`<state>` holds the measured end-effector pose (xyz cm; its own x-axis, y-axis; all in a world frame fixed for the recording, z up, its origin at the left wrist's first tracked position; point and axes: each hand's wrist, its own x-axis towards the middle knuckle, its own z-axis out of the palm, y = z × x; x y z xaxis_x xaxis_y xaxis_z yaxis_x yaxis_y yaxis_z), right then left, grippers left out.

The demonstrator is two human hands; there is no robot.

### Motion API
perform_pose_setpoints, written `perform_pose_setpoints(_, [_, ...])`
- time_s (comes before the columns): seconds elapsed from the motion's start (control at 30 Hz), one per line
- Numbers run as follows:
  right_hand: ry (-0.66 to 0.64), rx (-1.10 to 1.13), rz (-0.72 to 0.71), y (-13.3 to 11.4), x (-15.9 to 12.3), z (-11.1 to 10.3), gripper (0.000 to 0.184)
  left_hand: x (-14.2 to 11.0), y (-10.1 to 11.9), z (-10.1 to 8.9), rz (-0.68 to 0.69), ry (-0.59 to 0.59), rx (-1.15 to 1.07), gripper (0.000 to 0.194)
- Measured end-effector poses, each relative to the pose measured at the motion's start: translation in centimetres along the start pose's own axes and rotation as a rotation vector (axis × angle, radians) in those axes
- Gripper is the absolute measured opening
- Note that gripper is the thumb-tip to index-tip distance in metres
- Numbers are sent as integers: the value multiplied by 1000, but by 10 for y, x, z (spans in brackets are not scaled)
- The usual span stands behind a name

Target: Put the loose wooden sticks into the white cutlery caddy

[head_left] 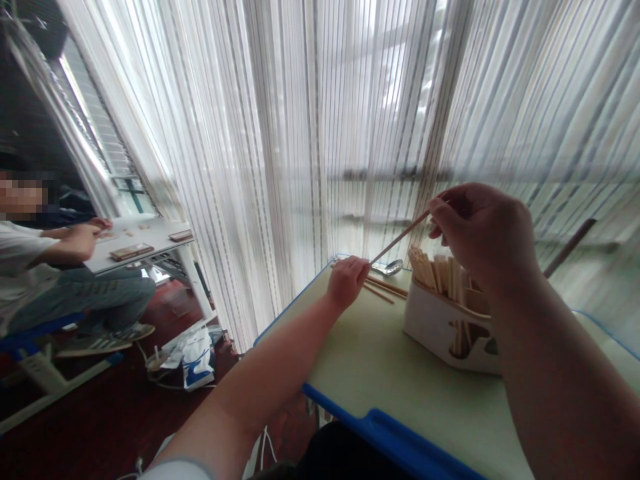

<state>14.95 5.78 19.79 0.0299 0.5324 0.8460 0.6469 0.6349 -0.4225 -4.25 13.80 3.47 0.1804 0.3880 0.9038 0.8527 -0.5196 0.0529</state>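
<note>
A thin wooden chopstick (400, 237) slants up to the right between my two hands. Its lower end is pinched in the closed fingers of my left hand (347, 281), low over the far part of the desk. My right hand (483, 223) grips the upper end between thumb and fingers, above a white utensil holder (430, 331). Many chopsticks (437, 275) stand in that holder, partly hidden by my right forearm. Beside my left hand, a few loose chopsticks (387, 289) lie on the desk. Behind them is a metal slotted spoon (393, 268).
The pale green desk (370, 373) has a raised blue edge (400, 437). A dark handle (570, 247) juts up behind my right forearm. Sheer curtains (280, 133) hang just beyond. At left, a person (30, 267) sits at a white table (160, 235); bags (197, 357) lie on the floor.
</note>
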Motion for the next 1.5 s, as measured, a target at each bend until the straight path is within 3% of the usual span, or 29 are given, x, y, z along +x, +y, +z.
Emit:
perform_pose_setpoints(0.27, [-65,83,31,5,0,8,28,-2,8,4,53,-84,-146,24])
perform_pose_setpoints(0.5, [36,159,54,6,0,2,32,-6,9,2,60,-171,-214,21])
perform_pose_setpoints(0.67, [81,194,70,10,3,-1,33,-5,11,5,90,-171,-135,21])
perform_pose_setpoints(0.73, [-1,185,86,10,3,0,33,-4,14,4,102,-153,-109,24])
perform_pose_setpoints(0.93, [-419,154,74,12,2,9,23,0,25,-5,124,-76,-106,27])
perform_pose_setpoints(1.2, [-725,165,103,7,-4,11,15,5,36,-17,119,6,-181,23])
perform_pose_setpoints(1.37, [-660,111,117,9,2,-8,19,3,40,-19,124,-37,-292,27])
perform_pose_setpoints(1.5, [-489,114,192,26,13,-51,21,-3,35,-10,70,-149,-295,25])
